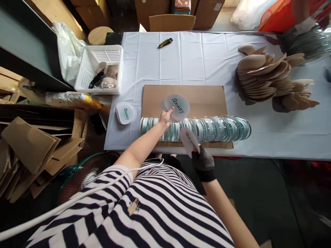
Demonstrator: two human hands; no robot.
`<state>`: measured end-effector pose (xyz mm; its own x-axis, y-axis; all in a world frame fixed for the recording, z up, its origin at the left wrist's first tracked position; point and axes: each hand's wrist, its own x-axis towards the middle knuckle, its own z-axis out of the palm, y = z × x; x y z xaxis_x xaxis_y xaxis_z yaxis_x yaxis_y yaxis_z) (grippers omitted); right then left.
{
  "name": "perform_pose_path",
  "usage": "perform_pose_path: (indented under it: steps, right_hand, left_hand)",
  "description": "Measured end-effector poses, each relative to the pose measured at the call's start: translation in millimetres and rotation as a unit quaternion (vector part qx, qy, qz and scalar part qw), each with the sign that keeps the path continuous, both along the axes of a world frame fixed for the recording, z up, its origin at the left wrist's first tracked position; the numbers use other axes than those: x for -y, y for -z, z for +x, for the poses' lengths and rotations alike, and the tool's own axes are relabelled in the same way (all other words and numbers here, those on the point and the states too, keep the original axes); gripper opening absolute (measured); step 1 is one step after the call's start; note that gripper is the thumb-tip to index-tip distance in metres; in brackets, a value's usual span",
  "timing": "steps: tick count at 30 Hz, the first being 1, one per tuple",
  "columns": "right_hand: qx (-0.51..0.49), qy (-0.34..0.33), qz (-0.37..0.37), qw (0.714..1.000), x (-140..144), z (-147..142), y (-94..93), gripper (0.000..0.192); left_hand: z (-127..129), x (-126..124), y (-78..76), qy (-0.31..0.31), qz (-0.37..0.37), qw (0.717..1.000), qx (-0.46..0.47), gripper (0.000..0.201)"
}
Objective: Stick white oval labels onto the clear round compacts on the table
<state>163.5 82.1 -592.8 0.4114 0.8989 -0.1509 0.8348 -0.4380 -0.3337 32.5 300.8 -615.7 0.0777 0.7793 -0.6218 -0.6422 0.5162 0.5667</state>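
Observation:
My bare left hand (165, 117) pinches a translucent rounded plastic sheet (177, 105) printed with "beauty"-like lettering, above the cardboard. In my right hand (203, 159), which wears a dark fingerless-looking glove, is another printed plastic sheet (189, 139), tilted and slightly blurred. A long row of clear round plastic pieces (219, 129), standing on edge and packed side by side, runs beneath both hands. They lie along the front of a flat cardboard sheet (207, 98). To the left, a small stack of similar printed sheets (124, 113) rests on the tablecloth.
A white basket (117, 69) with wrapped items stands at the table's left edge. A yellow-black utility knife (165, 43) lies at the back. Nested beige cup-shaped pieces (258, 75) are piled at right. Left of the table are a fan (80, 177) and flattened cardboard (28, 148).

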Motion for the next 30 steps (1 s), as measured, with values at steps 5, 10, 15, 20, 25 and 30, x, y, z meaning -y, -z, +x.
perform_pose_path:
  steps: [5,10,15,20,25,30]
  right_hand:
    - [-0.02,-0.074,-0.136,0.988,-7.8,-41.1,21.4,0.039]
    - [-0.007,-0.055,-0.176,0.983,-67.1,-47.2,27.0,0.034]
    - [-0.005,-0.066,-0.184,0.981,-59.1,-40.6,23.7,0.029]
    - [-0.002,-0.086,-0.192,0.978,-75.0,-47.9,37.1,0.032]
    - [-0.142,-0.065,-0.171,0.973,-86.0,-43.5,48.3,0.024]
    - [-0.373,-0.037,-0.156,0.914,-83.1,-26.8,44.1,0.037]
  left_hand:
    - [-9.7,1.2,14.0,0.008,-0.021,1.0,0.019,0.047]
    - [-8.3,5.1,18.7,0.023,0.0,1.0,0.007,0.044]
    - [-9.9,3.4,23.0,0.023,-0.007,1.0,0.01,0.037]
    - [-12.0,5.4,24.0,0.026,-0.012,0.999,0.025,0.041]
    - [-12.6,8.1,25.5,0.023,0.003,1.0,0.021,0.039]
    - [-5.5,9.9,35.2,-0.008,0.027,0.999,-0.019,0.036]
